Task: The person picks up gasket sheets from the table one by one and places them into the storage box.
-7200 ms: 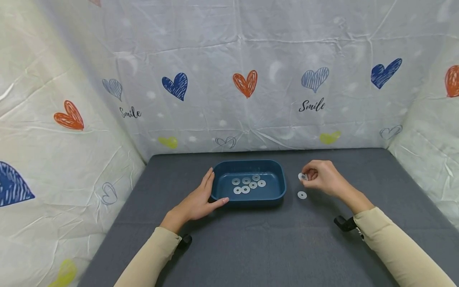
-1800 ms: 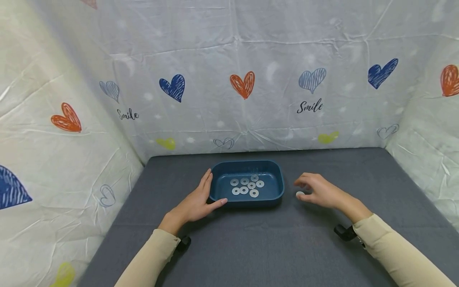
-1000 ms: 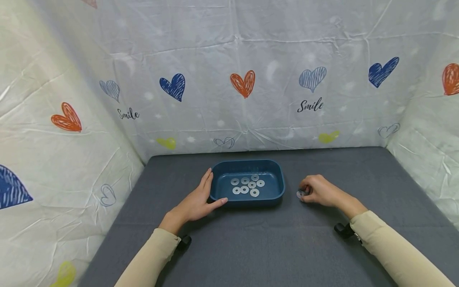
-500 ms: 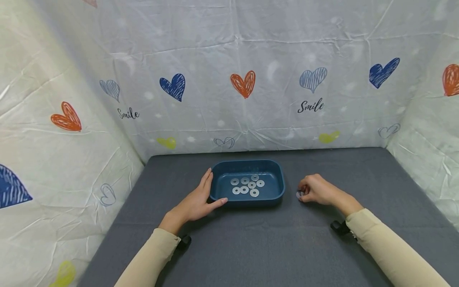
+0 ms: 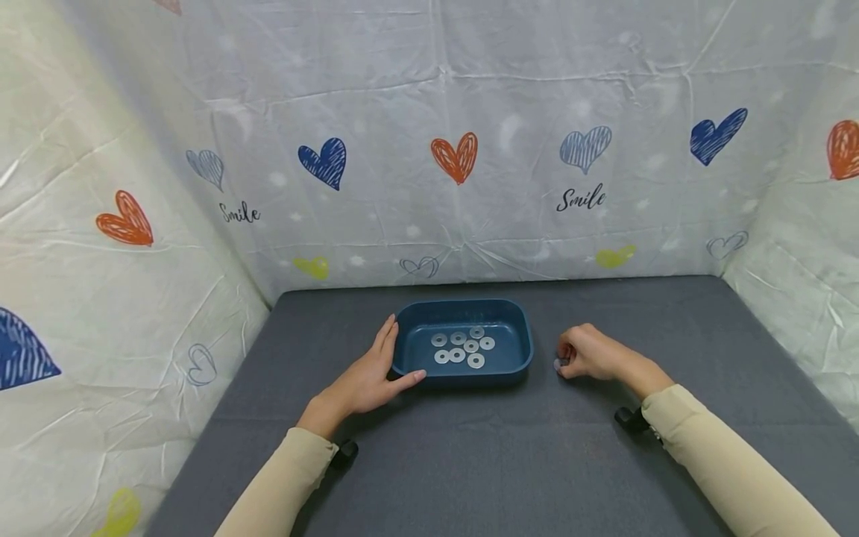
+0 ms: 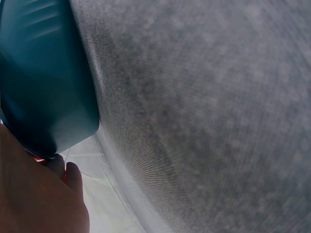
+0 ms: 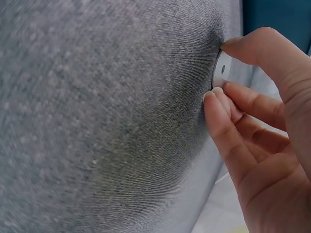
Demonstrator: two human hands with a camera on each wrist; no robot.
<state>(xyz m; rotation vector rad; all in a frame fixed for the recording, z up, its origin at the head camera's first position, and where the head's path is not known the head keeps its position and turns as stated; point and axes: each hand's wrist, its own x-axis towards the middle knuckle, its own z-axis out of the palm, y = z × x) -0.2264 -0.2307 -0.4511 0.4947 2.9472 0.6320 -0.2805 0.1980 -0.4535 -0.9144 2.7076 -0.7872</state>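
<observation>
My left hand [image 5: 365,379] rests at the left end of a dark blue plastic tray [image 5: 463,379], fingers straight along its side and thumb on the near rim. Several flat metal washers [image 5: 476,361] lie spread on the tray floor. To the right of the tray, my right hand [image 5: 596,353] is down at the table with a single washer [image 7: 219,76]. In the right wrist view, thumb and fingertips pinch this washer by opposite edges, low against the cloth. The head view shows only a sliver of it. The left wrist view shows the tray's outer wall [image 6: 48,82].
Dark grey cloth [image 5: 496,462] covers the table. White curtains [image 5: 389,97] printed with hearts hang behind it and on both sides. A dark wrist strap [image 5: 631,420] sits at the right cuff, and another shows at the left cuff.
Earlier the right hand held one washer above another on the table; the tray has since gained a washer. The right hand came down and pinched the remaining one. The left hand stays put.
</observation>
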